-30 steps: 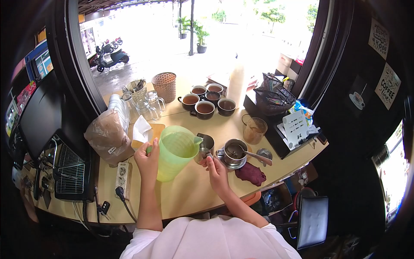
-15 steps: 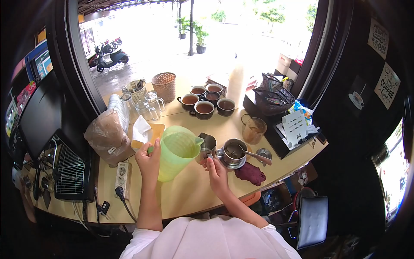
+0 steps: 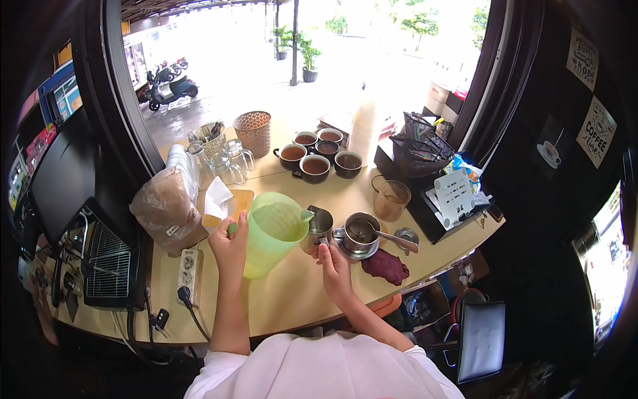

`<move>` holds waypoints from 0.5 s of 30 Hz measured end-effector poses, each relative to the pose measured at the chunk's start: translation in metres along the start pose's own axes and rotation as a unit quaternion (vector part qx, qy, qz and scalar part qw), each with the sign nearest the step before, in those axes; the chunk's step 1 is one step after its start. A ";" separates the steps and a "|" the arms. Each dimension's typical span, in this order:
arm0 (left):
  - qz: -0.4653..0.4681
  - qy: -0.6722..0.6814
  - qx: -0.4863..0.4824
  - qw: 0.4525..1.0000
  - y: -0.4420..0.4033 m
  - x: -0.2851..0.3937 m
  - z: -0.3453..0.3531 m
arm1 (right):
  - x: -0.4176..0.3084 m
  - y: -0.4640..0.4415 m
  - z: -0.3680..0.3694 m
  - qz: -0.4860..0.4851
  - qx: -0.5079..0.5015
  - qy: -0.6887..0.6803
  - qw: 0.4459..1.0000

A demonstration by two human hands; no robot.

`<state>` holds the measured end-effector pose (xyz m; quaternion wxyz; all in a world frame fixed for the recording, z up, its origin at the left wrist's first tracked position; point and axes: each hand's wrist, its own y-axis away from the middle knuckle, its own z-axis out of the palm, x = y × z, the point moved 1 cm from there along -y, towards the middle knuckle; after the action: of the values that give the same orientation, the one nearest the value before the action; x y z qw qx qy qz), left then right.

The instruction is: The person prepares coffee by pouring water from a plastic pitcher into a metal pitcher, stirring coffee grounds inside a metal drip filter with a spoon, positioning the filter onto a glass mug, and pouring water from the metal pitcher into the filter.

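Observation:
My left hand (image 3: 228,243) is closed around the handle of a translucent green plastic pitcher (image 3: 274,236), which tilts to the right. The pitcher's spout meets the rim of a small steel milk jug (image 3: 320,226). My right hand (image 3: 334,269) grips that jug by its handle, low over the table. Just right of the jug, a metal cup (image 3: 361,233) of dark liquid sits on a saucer, with a spoon (image 3: 399,241) leaning out of it. I cannot make out how full the jug is.
Several dark cups of brown drink (image 3: 315,169) stand at the back beside a tall pale bottle (image 3: 363,133). Glass mugs (image 3: 226,169) are at the left. A maroon cloth (image 3: 387,267), a measuring cup (image 3: 392,199) and a power strip (image 3: 190,272) lie around my hands.

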<state>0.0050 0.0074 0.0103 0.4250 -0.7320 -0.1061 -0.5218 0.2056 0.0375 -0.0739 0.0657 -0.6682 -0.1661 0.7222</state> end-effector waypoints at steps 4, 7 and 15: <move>-0.018 0.006 -0.004 1.000 0.000 0.002 0.000 | -0.003 0.001 -0.001 0.001 -0.001 0.001 1.000; -0.023 0.010 -0.007 1.000 0.000 0.003 0.000 | -0.003 0.001 -0.001 -0.001 -0.002 0.002 1.000; -0.026 0.018 -0.014 0.999 0.000 0.002 0.002 | -0.004 0.000 -0.003 0.009 -0.011 0.000 1.000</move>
<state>0.0066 0.0083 0.0119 0.4030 -0.7253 -0.1095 -0.5474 0.2086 0.0363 -0.0698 0.0519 -0.6706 -0.1679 0.7207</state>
